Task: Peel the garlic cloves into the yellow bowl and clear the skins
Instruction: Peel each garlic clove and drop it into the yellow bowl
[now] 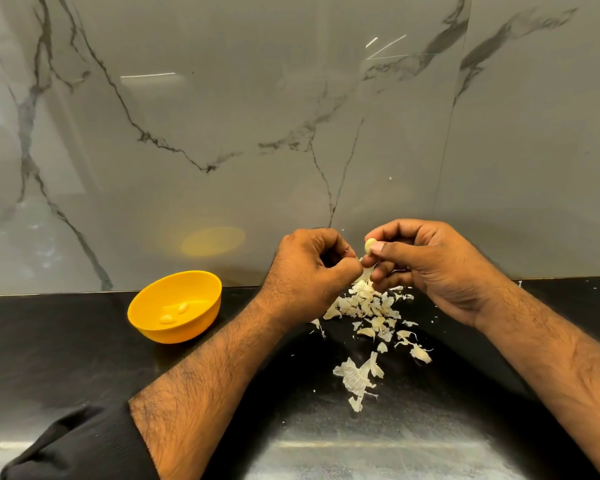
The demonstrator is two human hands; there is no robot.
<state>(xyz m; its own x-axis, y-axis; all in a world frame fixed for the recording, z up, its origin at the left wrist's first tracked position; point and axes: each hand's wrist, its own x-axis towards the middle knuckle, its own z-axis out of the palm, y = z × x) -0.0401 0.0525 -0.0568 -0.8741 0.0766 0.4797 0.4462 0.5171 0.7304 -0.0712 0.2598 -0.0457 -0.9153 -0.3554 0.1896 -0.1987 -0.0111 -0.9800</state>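
Both hands are raised just above the dark surface [66, 358], close against the marble-veined wall [222, 116]. The right hand [430, 268] pinches a pale garlic clove [370, 244] between thumb and fingertips, the clove's bare rounded top showing above the thumbnail. The left hand [309, 271] sits just beside it, its fingers curled in and its thumb and forefinger nipped on a strip of skin [367, 274] that hangs down from the clove. The two hands nearly touch at the fingertips.

Right below them lies a heap of papery skins [364, 303], thickest under the hands and thinning toward the near edge, where a larger crumpled piece of skin [355, 377] lies apart from the rest. A few small flakes are scattered to the right of the heap.

The yellow bowl [146, 306] stands on the surface to the left of the left forearm, well apart from the heap and near the wall. Two peeled cloves [174, 313] lie on its bottom, not touching each other. A black sleeve [84, 441] is pushed up the left arm at the lower left.
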